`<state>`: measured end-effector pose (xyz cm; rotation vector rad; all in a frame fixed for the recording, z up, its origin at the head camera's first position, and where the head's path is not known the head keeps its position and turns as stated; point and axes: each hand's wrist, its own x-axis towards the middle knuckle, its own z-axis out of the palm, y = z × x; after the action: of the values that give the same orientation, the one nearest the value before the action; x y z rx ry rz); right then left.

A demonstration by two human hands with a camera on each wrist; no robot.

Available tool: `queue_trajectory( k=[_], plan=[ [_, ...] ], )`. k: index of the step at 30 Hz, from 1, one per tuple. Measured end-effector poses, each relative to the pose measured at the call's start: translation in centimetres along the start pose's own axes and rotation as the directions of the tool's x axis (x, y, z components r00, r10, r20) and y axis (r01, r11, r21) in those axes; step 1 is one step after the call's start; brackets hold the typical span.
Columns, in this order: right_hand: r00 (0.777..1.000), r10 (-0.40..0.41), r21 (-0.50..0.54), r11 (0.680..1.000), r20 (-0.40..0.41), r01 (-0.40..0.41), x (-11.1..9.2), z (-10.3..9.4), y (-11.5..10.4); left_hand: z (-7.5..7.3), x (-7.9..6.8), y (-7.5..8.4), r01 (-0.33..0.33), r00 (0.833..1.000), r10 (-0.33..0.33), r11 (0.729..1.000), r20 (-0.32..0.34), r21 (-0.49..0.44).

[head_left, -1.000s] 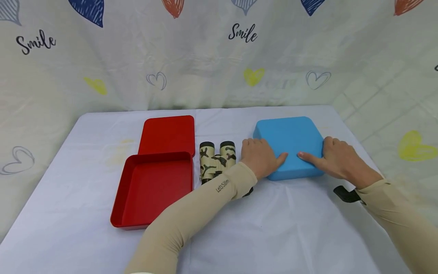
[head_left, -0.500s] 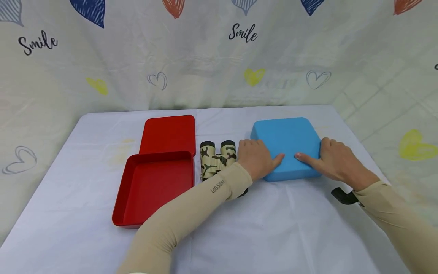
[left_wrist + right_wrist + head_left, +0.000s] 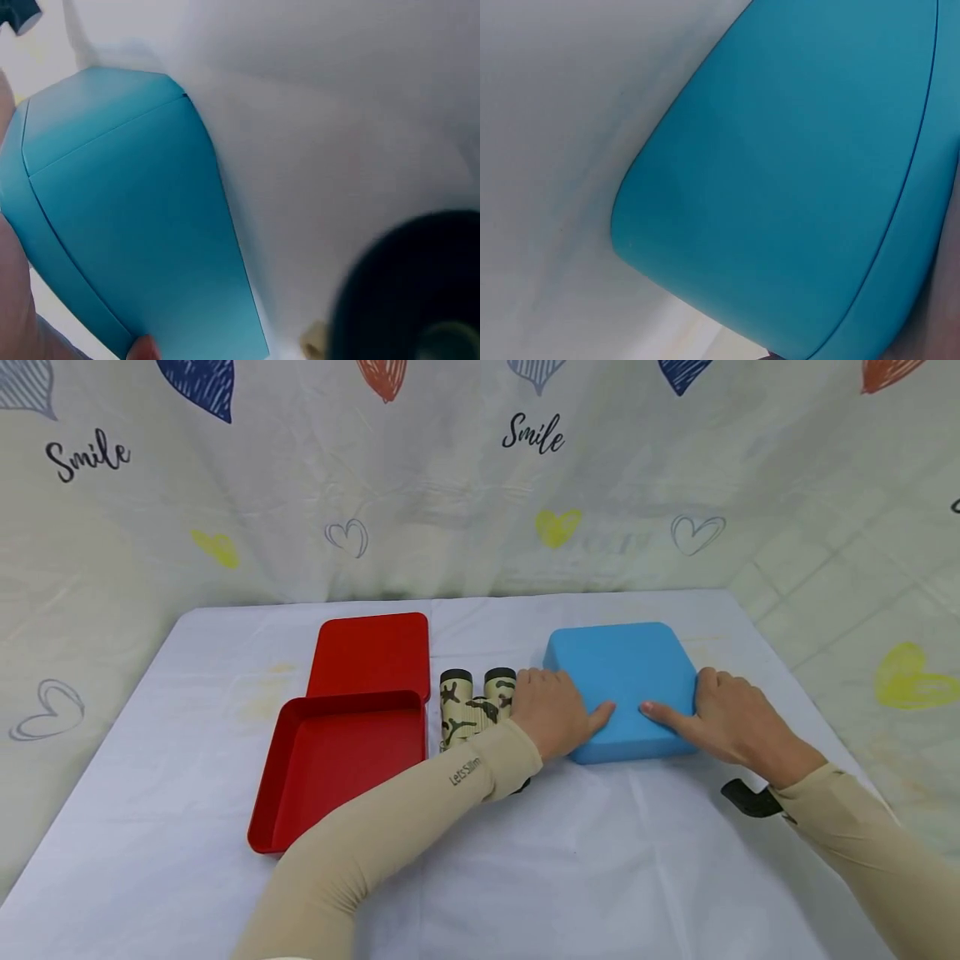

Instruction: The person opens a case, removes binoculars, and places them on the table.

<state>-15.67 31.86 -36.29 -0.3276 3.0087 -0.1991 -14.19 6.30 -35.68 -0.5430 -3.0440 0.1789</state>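
Note:
A light blue box with rounded corners lies on the white-covered table. My left hand grips its left side and my right hand its right side, both thumbs on the top. A seam runs round the blue box in the left wrist view; in the right wrist view the box fills most of the frame. Camouflage binoculars lie just left of my left hand, their near end mostly hidden under my forearm.
Left of the binoculars, a red box stands open with its flat red lid behind it. My left sleeve crosses over its front right corner. A patterned cloth hangs behind the table.
The blue box has slid a little left and slightly toward me, both hands moving with it. It now sits closer to the binoculars; the red box has not visibly moved.

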Motion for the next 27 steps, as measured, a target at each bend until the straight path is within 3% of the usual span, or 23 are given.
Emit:
queue_trajectory(
  k=[10, 16, 27],
  plan=[
    [0.999, -0.035, 0.017, 0.999, 0.02, 0.035, -0.4, 0.2, -0.3, -0.1, -1.1, -0.9, -0.045, 0.999, 0.045, 0.999, 0.006, 0.012],
    [0.998, -0.059, 0.036, 0.998, 0.008, 0.059, -0.7, 0.5, -0.6, 0.0, -1.9, -1.4, -0.033, 0.999, 0.033, 0.999, 0.001, -0.015],
    [0.997, -0.078, 0.051, 0.996, 0.015, 0.077, -1.5, 0.5, -1.3, 0.0, -3.1, -2.0, -0.064, 0.992, 0.07, 0.996, -0.106, 0.059]
  ],
)
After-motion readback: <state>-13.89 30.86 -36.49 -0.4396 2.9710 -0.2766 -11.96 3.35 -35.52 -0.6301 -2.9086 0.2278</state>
